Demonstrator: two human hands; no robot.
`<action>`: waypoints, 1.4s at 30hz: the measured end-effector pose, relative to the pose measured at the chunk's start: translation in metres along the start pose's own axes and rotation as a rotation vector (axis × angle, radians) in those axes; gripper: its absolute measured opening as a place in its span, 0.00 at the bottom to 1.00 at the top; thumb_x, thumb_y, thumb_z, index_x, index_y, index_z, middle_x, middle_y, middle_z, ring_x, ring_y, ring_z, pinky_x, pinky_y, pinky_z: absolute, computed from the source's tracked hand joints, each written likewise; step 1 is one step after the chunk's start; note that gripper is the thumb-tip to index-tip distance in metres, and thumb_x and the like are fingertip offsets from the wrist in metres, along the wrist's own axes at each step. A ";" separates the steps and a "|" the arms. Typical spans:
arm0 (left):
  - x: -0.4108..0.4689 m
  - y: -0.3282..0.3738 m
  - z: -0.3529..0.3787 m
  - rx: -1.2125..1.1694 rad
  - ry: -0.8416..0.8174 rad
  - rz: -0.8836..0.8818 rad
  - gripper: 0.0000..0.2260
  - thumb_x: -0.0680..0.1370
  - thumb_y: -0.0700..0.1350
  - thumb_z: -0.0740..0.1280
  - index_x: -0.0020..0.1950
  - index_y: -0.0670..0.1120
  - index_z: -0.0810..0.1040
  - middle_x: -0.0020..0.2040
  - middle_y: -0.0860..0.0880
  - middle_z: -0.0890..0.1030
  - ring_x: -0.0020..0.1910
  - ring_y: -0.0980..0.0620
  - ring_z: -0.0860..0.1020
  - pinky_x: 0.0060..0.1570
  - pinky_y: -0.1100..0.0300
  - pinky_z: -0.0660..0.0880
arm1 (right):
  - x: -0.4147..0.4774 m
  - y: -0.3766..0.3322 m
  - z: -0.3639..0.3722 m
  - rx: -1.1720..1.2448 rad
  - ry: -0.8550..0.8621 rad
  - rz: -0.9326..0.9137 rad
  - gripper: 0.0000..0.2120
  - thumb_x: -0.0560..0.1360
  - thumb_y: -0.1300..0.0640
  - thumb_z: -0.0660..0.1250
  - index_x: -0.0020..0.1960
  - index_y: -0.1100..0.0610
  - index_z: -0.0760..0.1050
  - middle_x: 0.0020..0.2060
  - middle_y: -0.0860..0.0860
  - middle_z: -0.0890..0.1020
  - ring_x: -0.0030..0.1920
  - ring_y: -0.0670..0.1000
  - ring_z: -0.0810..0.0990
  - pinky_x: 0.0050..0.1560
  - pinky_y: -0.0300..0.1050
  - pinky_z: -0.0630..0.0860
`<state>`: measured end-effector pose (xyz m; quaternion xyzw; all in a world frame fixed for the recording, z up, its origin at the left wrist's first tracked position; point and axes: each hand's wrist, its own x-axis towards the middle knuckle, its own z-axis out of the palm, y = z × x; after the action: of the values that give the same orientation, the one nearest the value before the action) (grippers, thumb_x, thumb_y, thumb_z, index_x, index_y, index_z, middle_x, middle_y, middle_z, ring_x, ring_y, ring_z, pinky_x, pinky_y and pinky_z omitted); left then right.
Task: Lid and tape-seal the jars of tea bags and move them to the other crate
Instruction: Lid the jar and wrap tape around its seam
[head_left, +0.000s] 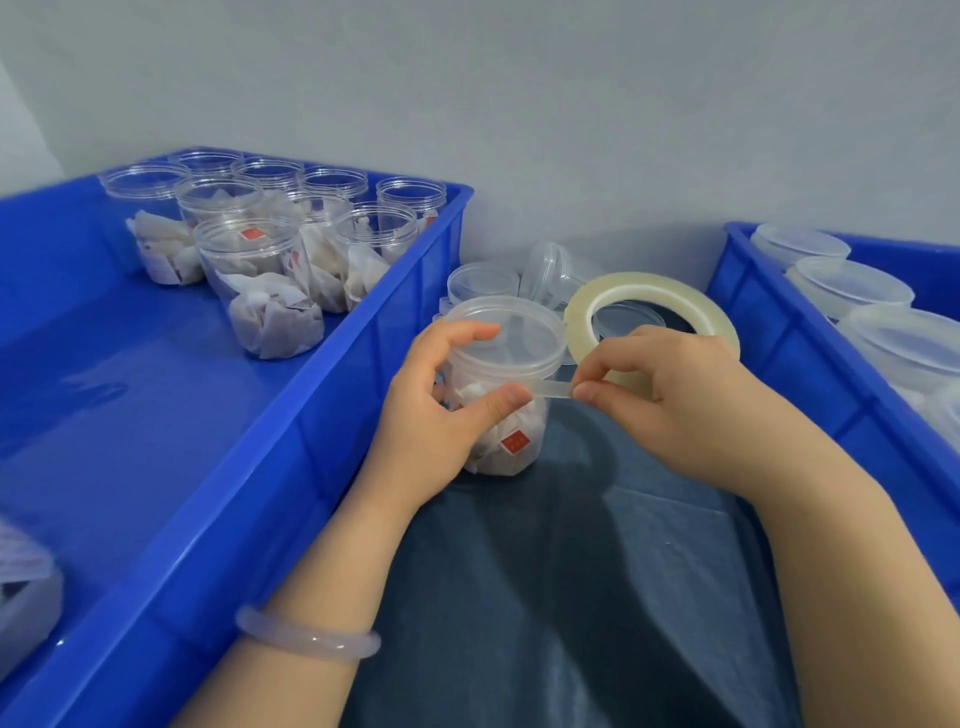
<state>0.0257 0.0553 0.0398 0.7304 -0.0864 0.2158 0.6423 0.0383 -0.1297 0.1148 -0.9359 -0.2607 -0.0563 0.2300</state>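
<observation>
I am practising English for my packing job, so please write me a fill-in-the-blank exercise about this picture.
1. The left hand holds a jar filled with tea ____.
2. The right hand pinches a strip from the roll of clear ____.
3. The jars in the left crate have no ____.
4. The pale bracelet is on the ____ wrist.
Missing words: bags; tape; lids; left.

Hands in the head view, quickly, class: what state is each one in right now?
Left hand: grips the lidded jar of tea bags, thumb on the tape strip.
Right hand: pinches the tape strip beside the tape roll.
</observation>
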 end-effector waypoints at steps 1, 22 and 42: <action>0.000 0.000 -0.001 0.000 0.001 0.002 0.19 0.63 0.54 0.74 0.52 0.62 0.76 0.61 0.56 0.77 0.64 0.55 0.73 0.63 0.50 0.73 | 0.000 0.001 0.002 -0.004 0.008 0.006 0.07 0.76 0.50 0.64 0.39 0.41 0.73 0.35 0.44 0.74 0.37 0.42 0.69 0.55 0.48 0.65; -0.006 0.004 -0.007 -0.178 -0.046 0.046 0.33 0.60 0.68 0.74 0.55 0.49 0.70 0.48 0.61 0.79 0.47 0.65 0.78 0.45 0.72 0.73 | -0.005 -0.010 0.005 0.069 0.089 0.008 0.15 0.67 0.36 0.59 0.39 0.45 0.77 0.24 0.43 0.72 0.30 0.44 0.70 0.32 0.42 0.65; -0.010 0.018 -0.016 -0.784 -0.288 -0.400 0.37 0.51 0.59 0.82 0.52 0.43 0.73 0.39 0.43 0.82 0.36 0.45 0.82 0.31 0.54 0.79 | -0.020 0.006 -0.030 0.453 -0.011 -0.064 0.20 0.66 0.31 0.65 0.39 0.45 0.83 0.23 0.51 0.68 0.25 0.43 0.62 0.26 0.32 0.60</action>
<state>0.0058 0.0663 0.0529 0.4571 -0.1074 -0.0649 0.8805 0.0252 -0.1572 0.1345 -0.8520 -0.2975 0.0014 0.4308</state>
